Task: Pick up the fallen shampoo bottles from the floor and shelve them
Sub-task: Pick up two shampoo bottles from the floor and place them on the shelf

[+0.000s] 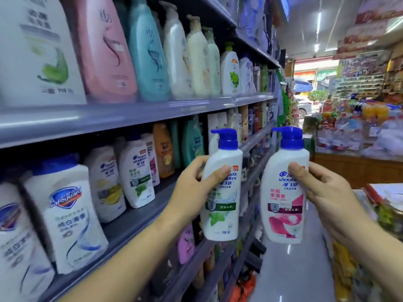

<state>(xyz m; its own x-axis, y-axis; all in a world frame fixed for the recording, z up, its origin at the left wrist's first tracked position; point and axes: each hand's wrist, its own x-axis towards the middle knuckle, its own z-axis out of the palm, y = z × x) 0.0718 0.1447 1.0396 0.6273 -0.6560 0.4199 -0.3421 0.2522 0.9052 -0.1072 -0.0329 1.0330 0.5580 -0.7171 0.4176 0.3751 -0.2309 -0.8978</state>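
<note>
My left hand grips a white shampoo bottle with a green label and a blue pump cap, held upright in front of the middle shelf. In my right hand is a second white shampoo bottle with a pink label, also upright, out over the aisle. The two bottles are side by side and apart. Similar white shampoo bottles stand on the middle shelf to the left of my left hand, with a gap of bare shelf beside them.
The shelving unit runs along my left, with large pump bottles on the shelf above and body wash bottles at the near left. The tiled aisle floor runs ahead. Stacked goods and a counter fill the right side.
</note>
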